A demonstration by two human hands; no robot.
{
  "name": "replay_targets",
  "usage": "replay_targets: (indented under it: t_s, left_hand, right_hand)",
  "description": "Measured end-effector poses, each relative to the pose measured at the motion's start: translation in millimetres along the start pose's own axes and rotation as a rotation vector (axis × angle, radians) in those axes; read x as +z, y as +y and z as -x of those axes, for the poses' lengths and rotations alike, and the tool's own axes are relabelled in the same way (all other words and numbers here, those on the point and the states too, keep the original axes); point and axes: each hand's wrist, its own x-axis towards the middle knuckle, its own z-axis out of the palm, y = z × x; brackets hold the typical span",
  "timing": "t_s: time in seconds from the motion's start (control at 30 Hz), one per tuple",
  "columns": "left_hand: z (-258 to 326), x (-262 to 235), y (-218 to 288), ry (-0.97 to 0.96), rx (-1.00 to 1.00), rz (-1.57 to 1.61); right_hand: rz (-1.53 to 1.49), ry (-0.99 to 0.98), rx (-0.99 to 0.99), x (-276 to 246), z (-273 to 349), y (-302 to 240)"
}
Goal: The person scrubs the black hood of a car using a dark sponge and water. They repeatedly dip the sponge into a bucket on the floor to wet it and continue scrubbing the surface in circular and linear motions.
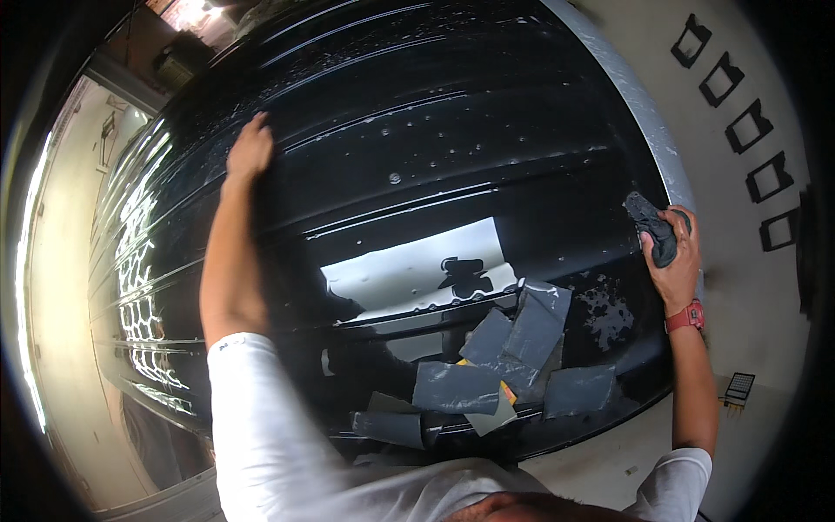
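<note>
A glossy black vehicle panel (548, 200) with long raised ridges and scattered water drops spreads before me. Over its far left part my left hand (250, 150) is stretched out, palm down, at or just above the wet surface; its fingers look extended and hold nothing visible. At the right edge my right hand (677, 257) is closed round a bunched dark grey cloth (654, 228). Several grey sandpaper sheets (537, 331) lie overlapping on the near part of the panel, some with curled edges. A wet patch (606, 311) spreads beside them.
A pale silver edge (631, 87) borders the panel on the right. Beyond it, several black rectangular frames (750, 127) stand in a row on the light floor, and a small gridded item (739, 388) is lower down. Bright strip lights reflect at the left.
</note>
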Motion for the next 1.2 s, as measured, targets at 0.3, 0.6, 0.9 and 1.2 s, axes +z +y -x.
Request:
replay_targets:
  t_s: [0.3,0.6,0.9,1.2]
  left_hand:
    - [-19,65,284,-0.242,0.719,0.195]
    - [23,-4,4,-0.092,0.381,0.298]
    - [0,65,348,-0.196,0.753,0.283]
    - [15,34,131,-0.176,0.597,0.393]
  right_hand:
    - [-0.019,0.015,-0.057,3,-9,6]
    - [-0.037,0.021,0.015,2,-1,3]
    - [-0.014,0.023,-0.038,-9,-10,9]
    - [-0.049,0.012,0.029,-3,1,8]
